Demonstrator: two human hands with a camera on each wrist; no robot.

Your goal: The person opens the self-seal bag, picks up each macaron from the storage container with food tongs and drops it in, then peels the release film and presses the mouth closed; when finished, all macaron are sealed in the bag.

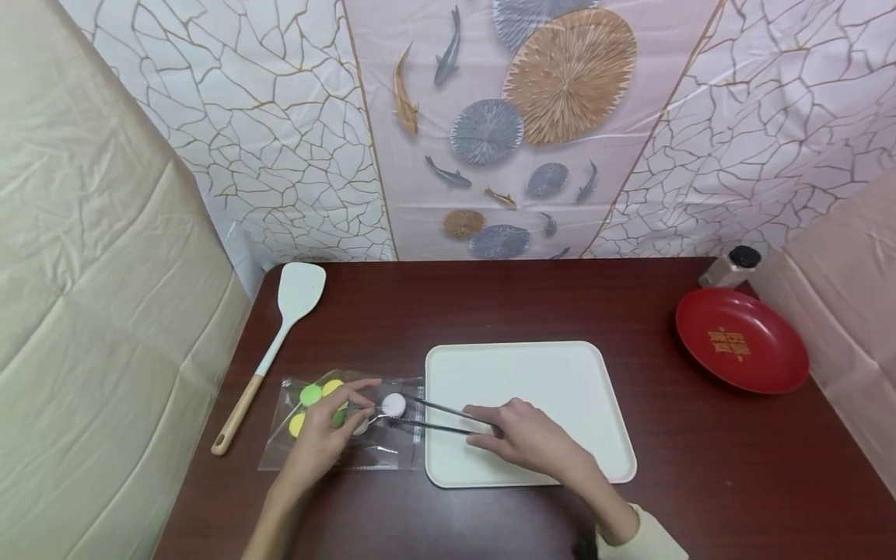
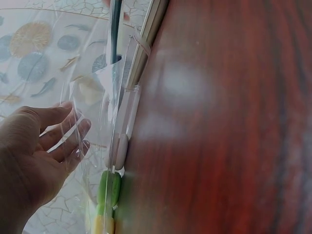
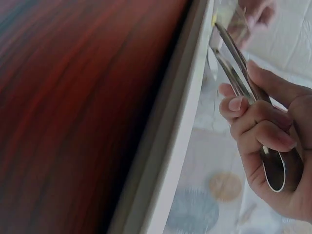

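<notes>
A clear plastic bag [image 1: 381,457] lies left of the tray, with several round pieces in it, among them a green one [image 1: 311,395] and a yellow one [image 1: 297,425]. My left hand [image 1: 323,432] pinches the bag's thin film and lifts it, as the left wrist view shows along the film [image 2: 105,92]. With my right hand [image 1: 528,439] I grip metal tongs [image 3: 274,170], thumb on one arm and fingers round the other. The tongs' spread tips reach over the bag, on either side of a white round piece [image 1: 393,404]. My left hand hides part of the pieces.
The cream tray [image 1: 518,373] sits under the right hand, its edge beside the bag. A white spatula [image 1: 301,289] with a wooden handle lies at left. At the right back are a red plate [image 1: 770,342] and a black-capped jar [image 1: 728,271].
</notes>
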